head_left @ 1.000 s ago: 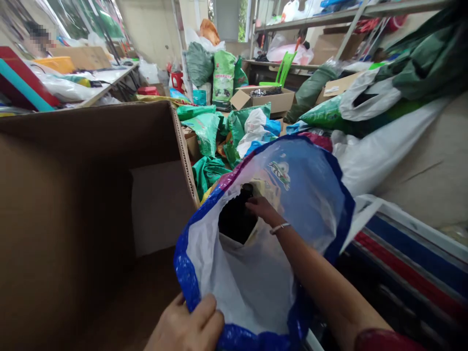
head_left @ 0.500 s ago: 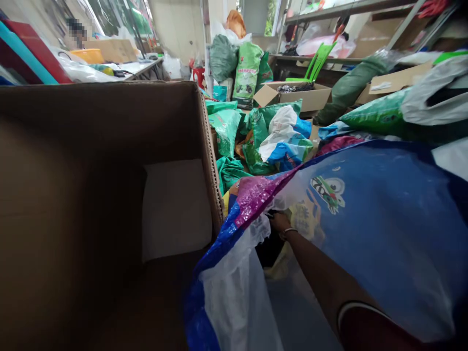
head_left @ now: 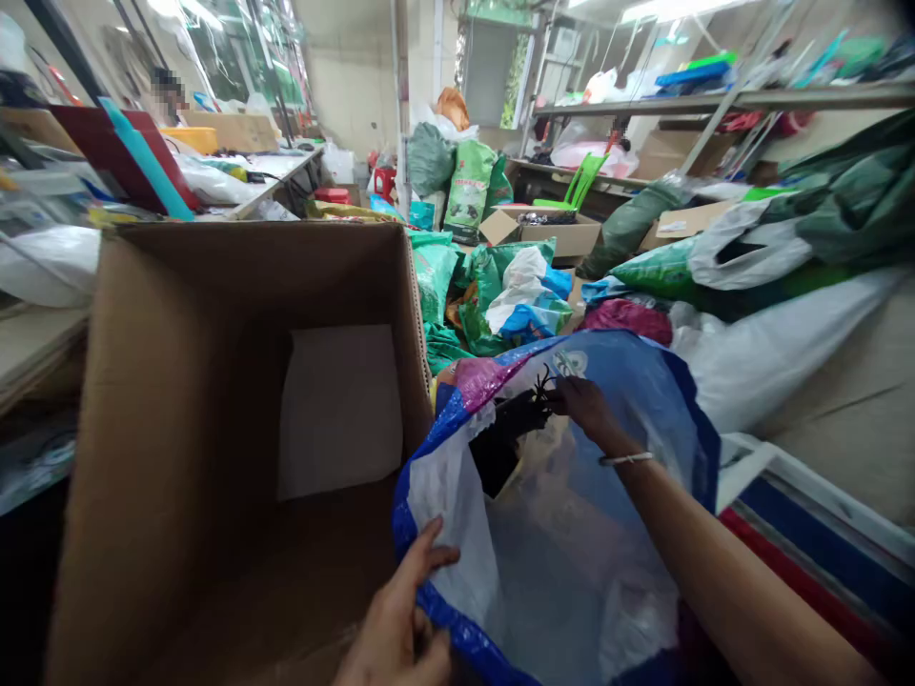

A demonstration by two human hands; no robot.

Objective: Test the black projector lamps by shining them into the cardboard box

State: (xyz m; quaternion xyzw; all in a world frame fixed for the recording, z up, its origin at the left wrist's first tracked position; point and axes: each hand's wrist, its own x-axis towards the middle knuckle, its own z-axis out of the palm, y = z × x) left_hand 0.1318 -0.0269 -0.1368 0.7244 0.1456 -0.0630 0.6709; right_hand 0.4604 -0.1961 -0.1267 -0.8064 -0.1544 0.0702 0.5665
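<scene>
A large blue and white woven plastic sack (head_left: 643, 410) lies open in front of me. My left hand (head_left: 404, 629) pinches its near blue rim and holds the mouth open. My right hand (head_left: 582, 405), a thin bangle on its wrist, reaches deep into the sack and is closed on a black bag (head_left: 511, 424) with a knotted top, lifted a little from the dark contents. To the left stands a big open cardboard box (head_left: 178, 400) with a white sheet (head_left: 339, 410) leaning inside its far wall.
Green and multicoloured sacks (head_left: 493, 286) pile up on the floor beyond. A small open carton (head_left: 539, 229) and metal shelving (head_left: 715, 100) stand further back. A cluttered table (head_left: 235, 186) runs along the left. A long white bag (head_left: 772, 348) lies at the right.
My head has pulled back up, so the sack mouth and my left hand show again. My right hand has taken hold of the black bag and raised it.
</scene>
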